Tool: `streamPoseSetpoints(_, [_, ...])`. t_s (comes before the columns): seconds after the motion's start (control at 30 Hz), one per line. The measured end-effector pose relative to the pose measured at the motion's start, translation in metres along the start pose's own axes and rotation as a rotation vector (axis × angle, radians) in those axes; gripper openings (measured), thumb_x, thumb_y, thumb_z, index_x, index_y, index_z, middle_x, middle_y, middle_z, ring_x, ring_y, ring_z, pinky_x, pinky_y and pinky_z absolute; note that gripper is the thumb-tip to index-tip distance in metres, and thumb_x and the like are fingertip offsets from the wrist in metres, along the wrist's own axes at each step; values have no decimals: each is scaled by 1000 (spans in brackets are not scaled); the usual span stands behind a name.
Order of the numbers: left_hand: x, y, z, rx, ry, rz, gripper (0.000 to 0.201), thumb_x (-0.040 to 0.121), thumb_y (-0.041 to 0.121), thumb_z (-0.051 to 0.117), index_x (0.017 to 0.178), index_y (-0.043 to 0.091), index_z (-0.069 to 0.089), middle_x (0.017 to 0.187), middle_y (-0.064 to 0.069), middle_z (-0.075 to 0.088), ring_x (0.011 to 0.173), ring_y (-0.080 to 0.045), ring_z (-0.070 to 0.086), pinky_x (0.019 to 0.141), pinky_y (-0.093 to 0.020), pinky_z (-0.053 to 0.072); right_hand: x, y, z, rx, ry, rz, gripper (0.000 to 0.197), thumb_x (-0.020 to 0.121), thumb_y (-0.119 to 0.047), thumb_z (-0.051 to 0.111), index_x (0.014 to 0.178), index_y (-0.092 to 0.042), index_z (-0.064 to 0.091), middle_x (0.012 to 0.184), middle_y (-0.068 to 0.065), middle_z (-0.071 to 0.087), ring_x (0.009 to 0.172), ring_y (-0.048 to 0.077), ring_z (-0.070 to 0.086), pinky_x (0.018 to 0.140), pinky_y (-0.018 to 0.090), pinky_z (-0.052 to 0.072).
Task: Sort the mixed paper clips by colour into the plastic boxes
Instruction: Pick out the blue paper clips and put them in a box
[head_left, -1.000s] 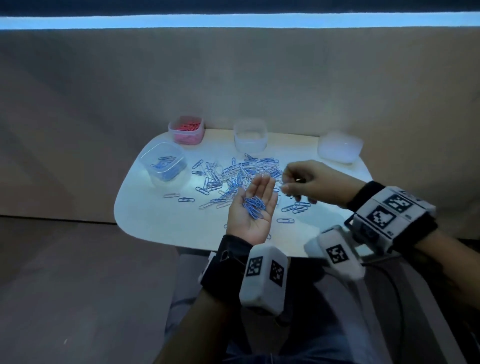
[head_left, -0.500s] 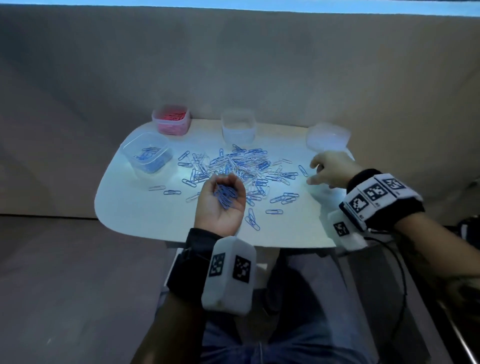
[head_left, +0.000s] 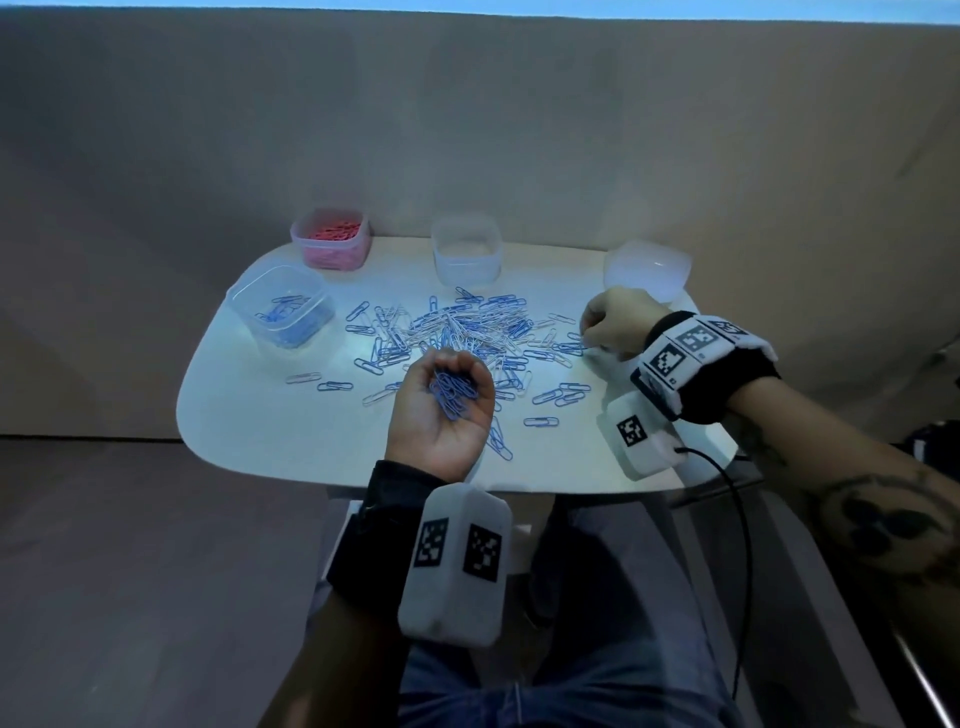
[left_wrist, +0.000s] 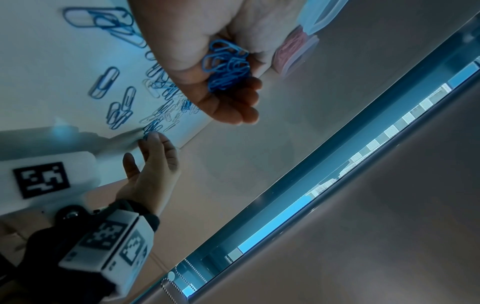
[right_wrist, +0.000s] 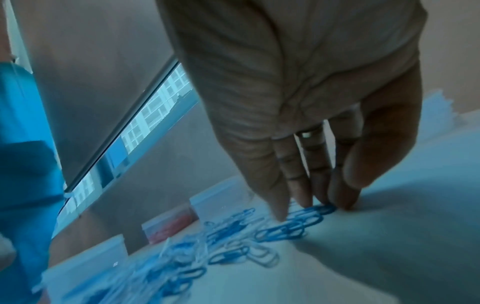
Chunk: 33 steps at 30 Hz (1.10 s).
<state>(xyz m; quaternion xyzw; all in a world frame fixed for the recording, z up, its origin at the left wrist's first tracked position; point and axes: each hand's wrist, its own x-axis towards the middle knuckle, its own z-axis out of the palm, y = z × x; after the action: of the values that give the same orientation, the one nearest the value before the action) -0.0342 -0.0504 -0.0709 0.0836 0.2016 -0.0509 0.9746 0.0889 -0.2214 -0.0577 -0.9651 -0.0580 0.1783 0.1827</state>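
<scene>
A loose pile of blue and white paper clips (head_left: 457, 327) covers the middle of the white table (head_left: 260, 431). My left hand (head_left: 441, 410) is palm up over the front of the pile, fingers curled round a bunch of blue clips (head_left: 453, 392), seen close in the left wrist view as blue clips (left_wrist: 228, 63). My right hand (head_left: 613, 327) is at the pile's right end, straight fingertips (right_wrist: 303, 197) pressing on a few blue clips (right_wrist: 306, 220) lying on the table. The box with blue clips (head_left: 280, 306) stands at the left.
A box of pink clips (head_left: 331, 239) stands at the back left and a clear box (head_left: 466, 249) at back centre. A translucent box or lid (head_left: 649, 270) sits at the back right, just behind my right hand. A plain wall backs the table.
My left hand has curled its fingers over the blue clips that lay on its flat palm. My right hand has moved away from it to the right end of the pile.
</scene>
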Motion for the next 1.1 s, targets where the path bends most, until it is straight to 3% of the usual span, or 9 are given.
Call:
streamPoseSetpoints(0.07, [0, 1, 0, 9, 8, -4, 57, 98, 19, 37, 44, 7, 51, 48, 2, 50, 45, -11, 55, 44, -18, 51, -1, -3, 1, -21, -10, -27, 12, 79, -14, 71, 86, -9, 63, 74, 3, 57, 77, 20, 53, 51, 21, 46])
streamPoseSetpoints(0.17, [-1, 0, -1, -1, 4, -13, 56, 98, 20, 37, 45, 7, 51, 48, 2, 50, 45, -11, 55, 45, -18, 52, 3, -5, 5, -113, 18, -58, 13, 75, -16, 75, 80, -11, 63, 83, 5, 62, 78, 20, 56, 66, 29, 48])
streamPoseSetpoints(0.37, [1, -3, -1, 15, 41, -30, 36, 98, 18, 37, 66, 8, 49, 55, -4, 61, 51, -17, 65, 49, -25, 56, -4, -13, 6, -166, -29, -98, 12, 81, -6, 64, 91, -2, 68, 81, 8, 61, 62, 19, 53, 50, 22, 42])
streamPoseSetpoints(0.53, [2, -10, -2, 22, -5, -32, 59, 98, 22, 32, 49, 6, 60, 65, -9, 69, 61, -23, 71, 56, -33, 57, -4, -15, 8, -246, -43, -73, 14, 83, -8, 58, 90, 2, 65, 83, 13, 64, 57, 21, 53, 56, 29, 48])
streamPoseSetpoints(0.63, [4, -11, -3, 19, -3, -37, 61, 98, 21, 31, 50, 4, 63, 67, -10, 70, 62, -24, 71, 57, -32, 57, -6, -16, 9, -209, -89, -62, 7, 85, -10, 58, 82, -5, 59, 80, 11, 58, 53, 15, 46, 52, 24, 41])
streamPoseSetpoints(0.77, [10, -14, -7, 33, 8, -22, 63, 100, 22, 28, 58, -1, 69, 73, -14, 72, 64, -25, 72, 57, -33, 57, -13, -13, 3, -144, -79, -57, 15, 87, -12, 55, 74, -6, 54, 71, 9, 52, 61, 21, 47, 51, 23, 37])
streamPoseSetpoints(0.93, [18, -19, -9, 107, 32, -27, 51, 101, 26, 24, 82, 3, 66, 78, -12, 72, 83, -22, 69, 64, -32, 57, -49, -38, -17, 208, -49, -181, 16, 88, -14, 56, 75, -4, 55, 64, 8, 46, 55, 16, 41, 47, 20, 37])
streamPoseSetpoints(1.03, [19, -30, -2, 63, 3, -47, 54, 101, 25, 24, 80, 0, 66, 79, -15, 70, 73, -25, 68, 60, -36, 57, -68, -65, 0, 80, -120, -291, 22, 84, -18, 62, 65, -6, 58, 63, 9, 56, 56, 12, 45, 46, 15, 34])
streamPoseSetpoints(1.1, [19, -33, 2, 48, -14, -44, 58, 102, 25, 22, 78, -3, 67, 74, -17, 70, 63, -26, 69, 58, -35, 57, -71, -66, 5, 90, -66, -333, 14, 80, -17, 69, 72, -7, 63, 68, 0, 64, 55, 1, 51, 47, 12, 36])
